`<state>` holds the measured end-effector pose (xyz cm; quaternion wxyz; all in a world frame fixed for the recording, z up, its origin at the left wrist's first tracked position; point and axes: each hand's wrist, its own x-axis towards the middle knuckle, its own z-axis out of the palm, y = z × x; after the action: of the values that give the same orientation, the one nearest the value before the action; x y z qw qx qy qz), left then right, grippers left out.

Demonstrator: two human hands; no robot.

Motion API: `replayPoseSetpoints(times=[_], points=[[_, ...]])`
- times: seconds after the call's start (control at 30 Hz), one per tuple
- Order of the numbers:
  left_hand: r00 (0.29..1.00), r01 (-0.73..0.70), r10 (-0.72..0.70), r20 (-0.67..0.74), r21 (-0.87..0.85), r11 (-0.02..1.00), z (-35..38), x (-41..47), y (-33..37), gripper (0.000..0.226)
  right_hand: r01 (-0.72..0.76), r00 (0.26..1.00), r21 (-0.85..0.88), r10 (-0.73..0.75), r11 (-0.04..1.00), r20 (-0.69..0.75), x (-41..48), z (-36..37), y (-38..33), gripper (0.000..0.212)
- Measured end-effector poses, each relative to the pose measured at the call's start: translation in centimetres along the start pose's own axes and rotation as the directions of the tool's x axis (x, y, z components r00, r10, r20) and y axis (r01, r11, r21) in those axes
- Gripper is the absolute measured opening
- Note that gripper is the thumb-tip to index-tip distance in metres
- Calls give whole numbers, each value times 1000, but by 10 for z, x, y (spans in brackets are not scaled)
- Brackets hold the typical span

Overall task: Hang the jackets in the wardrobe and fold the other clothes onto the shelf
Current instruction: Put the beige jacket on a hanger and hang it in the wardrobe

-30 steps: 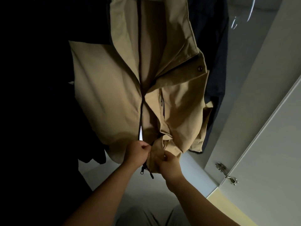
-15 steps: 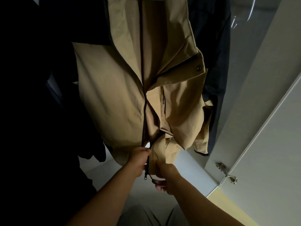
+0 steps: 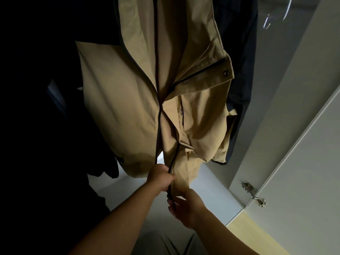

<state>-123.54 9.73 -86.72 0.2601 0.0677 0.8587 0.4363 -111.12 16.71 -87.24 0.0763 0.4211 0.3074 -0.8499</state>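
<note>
A tan jacket [image 3: 125, 111] hangs in the wardrobe, its front partly open along a dark zipper. My left hand [image 3: 161, 178] grips the bottom hem of the jacket at the left zipper edge. My right hand [image 3: 185, 207] sits just below it and pinches the dark zipper end at the bottom of the right front panel. The hanger is out of view above the frame.
A navy jacket [image 3: 242, 74] hangs behind the tan one on the right. Dark clothes [image 3: 55, 126] fill the left side. The white wardrobe floor [image 3: 211, 190] lies below. An open door with a metal hinge [image 3: 254, 195] stands at the right.
My right hand has moved down from the bunched right hem to the zipper end, pulling the right panel straighter. The jacket hangs a little lower and flatter.
</note>
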Motion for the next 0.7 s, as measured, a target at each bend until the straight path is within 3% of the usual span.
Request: replayPoseSetpoints(times=[0.1,0.23,0.43,0.6,0.7], points=[[999,-29,30,-14,15,999,5,1,2,25,83,994,-13,-83,997,-65,6,-2,1,20],[997,-69,70,-25,27,997,6,4,3,20,86,981,-248,-125,965,-149,13,-10,-6,13],[999,-19,17,31,96,995,9,-1,9,25,90,961,-408,-187,909,-204,18,-17,-4,9],[980,73,-73,184,8,997,11,-4,9,21,140,958,-476,-240,868,-155,17,-15,-10,15],[978,102,-91,188,-50,994,11,-1,4,19,141,970,-538,-226,831,-95,13,-9,-17,20]])
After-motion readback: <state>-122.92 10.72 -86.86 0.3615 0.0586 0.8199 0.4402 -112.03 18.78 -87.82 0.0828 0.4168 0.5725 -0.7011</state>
